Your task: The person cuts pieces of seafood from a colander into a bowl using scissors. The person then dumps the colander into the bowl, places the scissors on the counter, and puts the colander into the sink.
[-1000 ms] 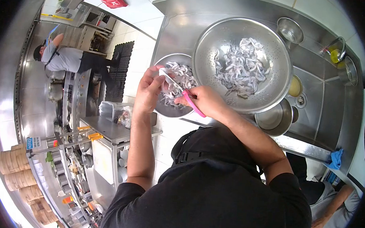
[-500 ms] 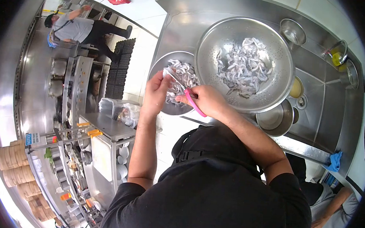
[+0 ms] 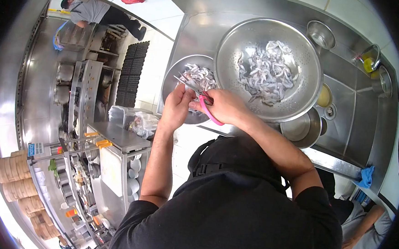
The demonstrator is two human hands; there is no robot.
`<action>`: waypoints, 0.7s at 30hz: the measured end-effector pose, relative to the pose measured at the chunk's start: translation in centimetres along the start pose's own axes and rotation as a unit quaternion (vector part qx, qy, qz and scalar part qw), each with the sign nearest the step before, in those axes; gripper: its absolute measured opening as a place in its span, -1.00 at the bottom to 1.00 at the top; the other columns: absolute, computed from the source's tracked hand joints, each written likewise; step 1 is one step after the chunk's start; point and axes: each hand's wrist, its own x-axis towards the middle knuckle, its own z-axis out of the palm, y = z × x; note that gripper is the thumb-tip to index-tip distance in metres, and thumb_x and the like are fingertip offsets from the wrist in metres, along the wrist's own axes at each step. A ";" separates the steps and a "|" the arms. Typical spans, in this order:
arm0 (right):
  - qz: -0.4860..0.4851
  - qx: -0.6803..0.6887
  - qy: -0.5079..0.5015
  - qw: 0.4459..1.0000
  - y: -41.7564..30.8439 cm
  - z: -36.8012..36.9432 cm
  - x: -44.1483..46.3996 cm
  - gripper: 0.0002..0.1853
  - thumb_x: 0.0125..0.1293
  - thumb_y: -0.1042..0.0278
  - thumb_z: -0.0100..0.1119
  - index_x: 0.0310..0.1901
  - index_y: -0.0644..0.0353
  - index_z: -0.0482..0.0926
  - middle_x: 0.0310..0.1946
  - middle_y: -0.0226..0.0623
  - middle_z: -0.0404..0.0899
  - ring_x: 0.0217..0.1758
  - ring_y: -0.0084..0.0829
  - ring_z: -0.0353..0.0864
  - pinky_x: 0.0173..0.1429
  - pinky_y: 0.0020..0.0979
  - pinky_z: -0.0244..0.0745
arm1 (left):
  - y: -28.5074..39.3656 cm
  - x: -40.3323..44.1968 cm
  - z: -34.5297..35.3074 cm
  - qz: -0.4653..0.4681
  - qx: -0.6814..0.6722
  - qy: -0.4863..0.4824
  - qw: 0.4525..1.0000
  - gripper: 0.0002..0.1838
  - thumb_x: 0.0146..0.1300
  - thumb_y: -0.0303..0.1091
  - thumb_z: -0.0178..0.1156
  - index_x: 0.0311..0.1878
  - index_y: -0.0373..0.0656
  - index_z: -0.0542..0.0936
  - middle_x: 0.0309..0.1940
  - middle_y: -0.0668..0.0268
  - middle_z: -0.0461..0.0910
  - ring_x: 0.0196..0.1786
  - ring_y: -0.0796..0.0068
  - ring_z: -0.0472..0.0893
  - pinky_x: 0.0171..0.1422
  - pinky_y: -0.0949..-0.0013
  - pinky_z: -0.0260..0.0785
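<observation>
Pink-handled scissors (image 3: 208,110) are in my right hand (image 3: 225,108), their blades parted and pointing left over the smaller steel bowl (image 3: 168,79). My left hand (image 3: 177,106) is beside the blades at that bowl's near-left side, its fingers pinched together; what they hold, if anything, is too small to make out. Greyish-white strips of seafood (image 3: 201,76) lie in the smaller bowl, partly hidden by my hands. More such pieces (image 3: 269,71) lie in the large perforated steel bowl (image 3: 227,48) just right of it.
Right of the bowls, the steel sink (image 3: 341,119) holds pots (image 3: 302,130). A blue cloth (image 3: 366,176) hangs on its front edge. Another person (image 3: 90,12) stands at the far left; a further person's arm (image 3: 359,234) shows at lower right. A cart (image 3: 121,138) bears bagged items.
The scissor blades have opened. My left hand has moved slightly down and right, and the whitish piece at its fingertips no longer shows. The far person has moved toward the top of view.
</observation>
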 end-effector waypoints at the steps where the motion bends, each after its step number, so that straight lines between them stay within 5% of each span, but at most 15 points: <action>1: -0.002 0.007 -0.003 1.000 0.1 0.1 0.1 -0.16 0.25 -0.67 0.19 -0.21 0.18 0.76 -0.33 0.00 0.77 -0.16 0.07 0.80 -0.06 -0.02 0.64 | -0.3 -0.1 -0.1 -0.002 -0.009 -0.005 1.000 -0.76 0.65 -0.32 0.05 -0.08 -0.31 0.57 -0.30 0.24 0.66 -0.21 0.50 0.58 -0.05 0.31 0.47; 9: -0.017 -0.007 0.024 1.000 1.0 1.2 0.7 -0.19 0.23 -0.61 0.30 -0.37 0.23 0.73 -0.56 -0.10 0.63 -0.42 -0.07 0.71 -0.23 -0.11 0.56 | 0.8 -0.5 -0.6 -0.026 0.007 -0.010 1.000 -0.76 0.66 -0.32 0.04 -0.06 -0.30 0.57 -0.30 0.30 0.62 -0.22 0.52 0.54 -0.04 0.32 0.46; 18: 0.023 0.024 -0.022 0.999 0.3 1.1 1.4 -0.17 0.23 -0.67 0.24 -0.25 0.17 0.79 -0.54 -0.16 0.67 -0.38 -0.13 0.75 -0.20 -0.14 0.58 | -0.5 -0.4 -0.6 -0.019 -0.023 -0.014 0.999 -0.78 0.66 -0.36 0.04 0.08 -0.30 0.59 -0.25 0.28 0.64 -0.16 0.51 0.55 0.02 0.34 0.46; 21: 0.020 0.078 -0.055 0.995 0.8 1.5 2.2 -0.17 0.25 -0.66 0.23 -0.36 0.18 0.77 -0.58 -0.26 0.62 -0.42 -0.28 0.70 -0.23 -0.21 0.55 | -1.1 -0.3 -0.7 0.013 -0.035 -0.012 0.999 -0.79 0.65 -0.35 0.06 0.08 -0.29 0.59 -0.24 0.28 0.65 -0.17 0.51 0.53 0.01 0.34 0.45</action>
